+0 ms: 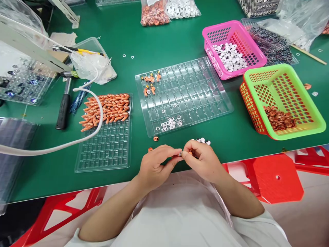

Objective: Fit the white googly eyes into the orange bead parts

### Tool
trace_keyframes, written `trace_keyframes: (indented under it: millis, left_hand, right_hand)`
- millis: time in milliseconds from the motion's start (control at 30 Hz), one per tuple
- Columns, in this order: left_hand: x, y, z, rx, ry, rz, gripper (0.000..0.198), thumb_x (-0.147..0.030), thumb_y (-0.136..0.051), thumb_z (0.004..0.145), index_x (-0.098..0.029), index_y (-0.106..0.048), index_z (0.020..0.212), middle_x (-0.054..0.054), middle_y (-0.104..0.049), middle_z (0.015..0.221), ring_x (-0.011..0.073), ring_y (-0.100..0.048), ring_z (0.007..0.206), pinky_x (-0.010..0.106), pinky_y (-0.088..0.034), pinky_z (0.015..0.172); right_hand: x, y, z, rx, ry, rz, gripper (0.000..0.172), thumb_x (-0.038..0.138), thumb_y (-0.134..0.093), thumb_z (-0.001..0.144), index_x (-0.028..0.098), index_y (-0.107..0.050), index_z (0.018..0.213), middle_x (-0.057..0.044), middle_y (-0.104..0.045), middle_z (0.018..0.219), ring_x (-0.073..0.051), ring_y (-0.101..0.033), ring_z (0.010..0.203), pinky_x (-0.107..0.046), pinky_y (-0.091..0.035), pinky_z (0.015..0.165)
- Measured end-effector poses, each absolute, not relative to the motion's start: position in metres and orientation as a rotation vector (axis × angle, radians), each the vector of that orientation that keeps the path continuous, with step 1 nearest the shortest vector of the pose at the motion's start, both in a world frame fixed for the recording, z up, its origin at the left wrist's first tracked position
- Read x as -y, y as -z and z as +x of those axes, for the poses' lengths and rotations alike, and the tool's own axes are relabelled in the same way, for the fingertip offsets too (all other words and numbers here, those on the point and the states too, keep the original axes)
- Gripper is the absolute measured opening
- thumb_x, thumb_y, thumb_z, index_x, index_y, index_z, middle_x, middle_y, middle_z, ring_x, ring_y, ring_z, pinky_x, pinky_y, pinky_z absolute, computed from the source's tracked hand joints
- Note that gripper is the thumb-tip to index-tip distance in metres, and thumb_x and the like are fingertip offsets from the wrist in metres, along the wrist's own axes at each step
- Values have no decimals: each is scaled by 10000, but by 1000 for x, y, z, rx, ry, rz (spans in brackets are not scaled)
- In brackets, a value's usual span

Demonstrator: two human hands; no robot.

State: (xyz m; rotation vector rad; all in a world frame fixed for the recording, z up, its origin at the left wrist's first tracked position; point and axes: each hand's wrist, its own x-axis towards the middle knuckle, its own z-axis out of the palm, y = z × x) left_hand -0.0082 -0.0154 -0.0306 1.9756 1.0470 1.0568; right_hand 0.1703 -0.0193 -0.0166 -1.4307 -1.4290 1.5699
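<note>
My left hand and my right hand meet at the table's front edge, fingertips pinched together. Between them is a small dark, shiny part, mostly hidden by the fingers. A bit of orange shows under my right fingers, too covered to name. Close by lie loose orange-brown round pieces and several black-and-white discs. Beyond my hands, a clear compartment tray holds white rings and small orange pieces with yellow bits.
To the left, a second clear tray holds rows of orange parts, crossed by a white hose. A hammer lies beside it. At right stand a pink basket of discs and a green basket of copper-coloured pieces.
</note>
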Motion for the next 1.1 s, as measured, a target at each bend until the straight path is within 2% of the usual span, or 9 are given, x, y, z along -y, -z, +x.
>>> trace_keyframes:
  millis: [500,667,867,1100]
  left_hand:
    - [13,29,-11,-1031,-991,1963,223,-74,-676,817,-195,-713,1000,40,-746,795,142,-675,726,236,-540,653]
    - [13,26,-12,-1104,-911,1763,148,-132,-704,813,-181,-733,949,47,-742,772,135,-662,645,225,-526,584]
    - [14,24,-12,-1073,-904,1553,175,-130,-700,816,-201,-742,970,23,-744,796,130,-678,684,215,-553,629]
    - [15,26,-12,-1046,-920,1547,189,-125,-692,823,-195,-734,994,33,-732,799,134,-676,695,224,-560,632]
  right_hand:
    - [17,17,170,1480,-1578,-1415,177,210,-512,865,196,-477,693,64,-421,601,-75,-357,513,-205,-275,458]
    - [18,13,174,1546,-1552,-1404,160,241,-512,892,203,-490,738,56,-455,620,-84,-393,529,-211,-312,482]
    - [16,9,180,1555,-1625,-1366,108,265,-521,909,202,-571,837,16,-588,719,-107,-513,618,-225,-388,548]
    - [19,8,179,1557,-1539,-1403,106,237,-534,894,204,-555,795,27,-571,702,-95,-478,582,-215,-380,529]
